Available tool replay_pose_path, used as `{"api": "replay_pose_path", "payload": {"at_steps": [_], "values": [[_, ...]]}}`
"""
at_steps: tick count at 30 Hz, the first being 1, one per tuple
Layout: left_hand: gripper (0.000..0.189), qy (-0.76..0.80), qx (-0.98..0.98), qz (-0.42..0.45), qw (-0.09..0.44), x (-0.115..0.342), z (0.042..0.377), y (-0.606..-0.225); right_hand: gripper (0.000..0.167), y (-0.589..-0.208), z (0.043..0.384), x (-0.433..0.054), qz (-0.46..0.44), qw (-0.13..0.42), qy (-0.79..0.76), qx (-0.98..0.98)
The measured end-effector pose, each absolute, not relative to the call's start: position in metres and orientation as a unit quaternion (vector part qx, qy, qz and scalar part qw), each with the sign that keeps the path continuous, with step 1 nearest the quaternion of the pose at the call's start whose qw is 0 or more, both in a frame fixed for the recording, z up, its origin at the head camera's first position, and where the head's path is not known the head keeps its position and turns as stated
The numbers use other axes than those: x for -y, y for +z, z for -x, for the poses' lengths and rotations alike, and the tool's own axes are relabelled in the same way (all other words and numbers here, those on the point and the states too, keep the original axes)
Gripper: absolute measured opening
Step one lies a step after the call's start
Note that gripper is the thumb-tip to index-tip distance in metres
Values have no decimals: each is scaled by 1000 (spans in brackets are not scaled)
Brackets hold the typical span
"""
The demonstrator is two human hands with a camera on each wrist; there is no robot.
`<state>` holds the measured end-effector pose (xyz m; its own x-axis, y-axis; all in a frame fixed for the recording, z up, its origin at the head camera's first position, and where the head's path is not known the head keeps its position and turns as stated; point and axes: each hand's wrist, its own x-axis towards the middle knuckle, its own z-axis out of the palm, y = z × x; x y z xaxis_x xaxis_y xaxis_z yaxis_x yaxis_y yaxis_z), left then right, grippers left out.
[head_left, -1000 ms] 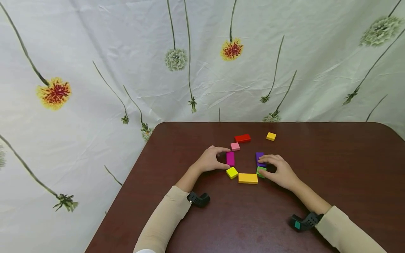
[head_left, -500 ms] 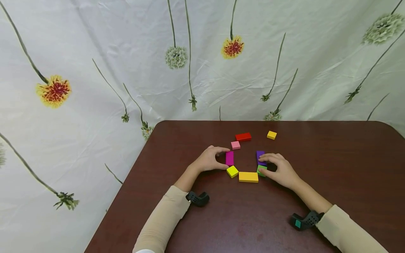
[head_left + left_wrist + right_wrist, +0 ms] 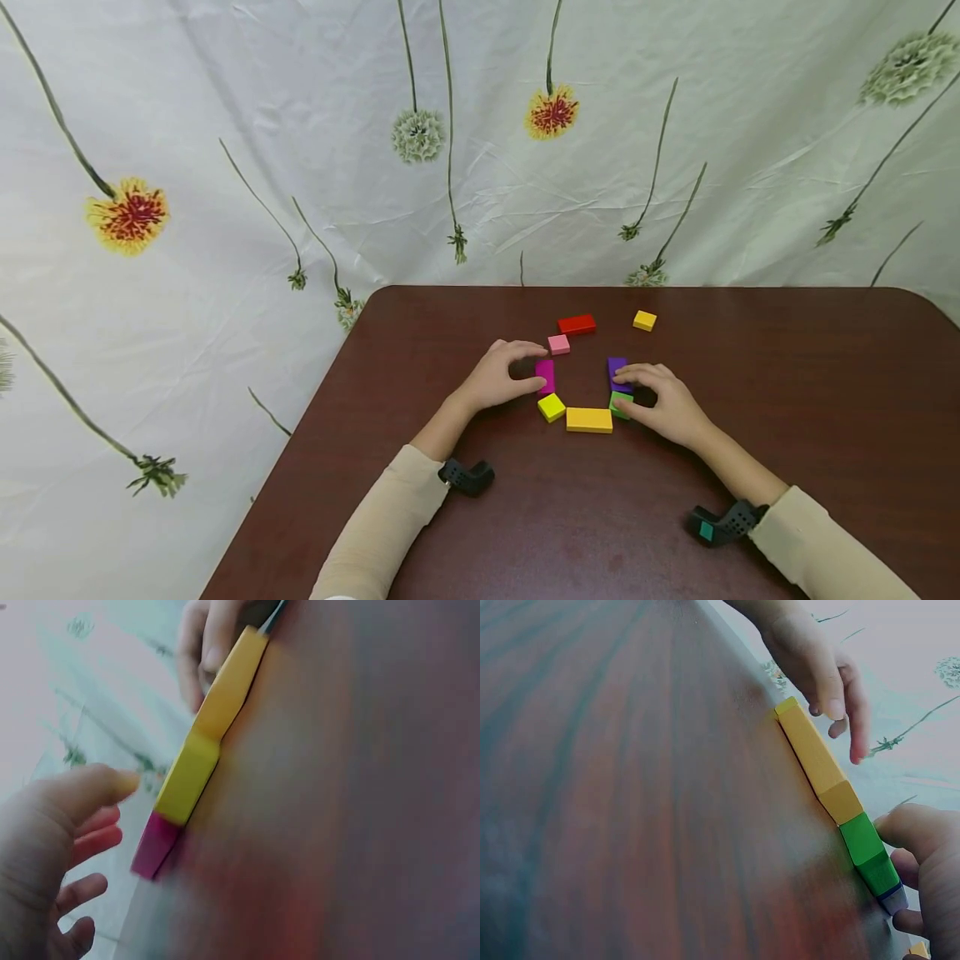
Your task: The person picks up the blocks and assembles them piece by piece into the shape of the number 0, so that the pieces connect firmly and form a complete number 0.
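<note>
My left hand hovers with thumb and fingers apart over the magenta block; the thumb overlaps it in the head view. In the left wrist view the thumb stands off from the row of blocks. My right hand rests its thumb on the green block and its fingers on the purple block, which they partly cover. Between the hands lie a yellow block, turned at an angle, and a long orange block. Together these blocks make a U shape.
Beyond the magenta block lies a small pink block, with a red block behind it. A small yellow-orange block sits apart near the far edge. The dark table meets a flowered cloth behind.
My left thumb has moved forward from the near end of the magenta block, and the left fingers have shifted slightly away from me. My right hand and the blocks stay put.
</note>
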<state>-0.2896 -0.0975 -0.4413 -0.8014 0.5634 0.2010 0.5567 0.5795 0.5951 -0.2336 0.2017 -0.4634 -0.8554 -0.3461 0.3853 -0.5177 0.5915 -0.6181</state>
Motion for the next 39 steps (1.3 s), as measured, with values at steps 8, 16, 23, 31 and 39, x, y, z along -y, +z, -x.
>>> {"api": "replay_pose_path", "payload": {"at_steps": [8, 16, 23, 31, 39], "values": [[42, 300, -890, -338, -48, 91, 272, -445, 36, -464, 234, -199, -245, 111, 380, 885], [39, 275, -902, -329, -48, 93, 269, -450, 36, -463, 234, -198, -244, 109, 385, 884], [39, 278, -904, -322, -47, 94, 270, -450, 37, -461, 236, -196, -248, 117, 375, 886], [39, 288, -901, -322, -43, 93, 269, -450, 34, -446, 251, -207, -238, 160, 385, 877], [39, 289, -900, -325, -38, 89, 268, -450, 40, -426, 294, -226, -129, 127, 341, 922]]}}
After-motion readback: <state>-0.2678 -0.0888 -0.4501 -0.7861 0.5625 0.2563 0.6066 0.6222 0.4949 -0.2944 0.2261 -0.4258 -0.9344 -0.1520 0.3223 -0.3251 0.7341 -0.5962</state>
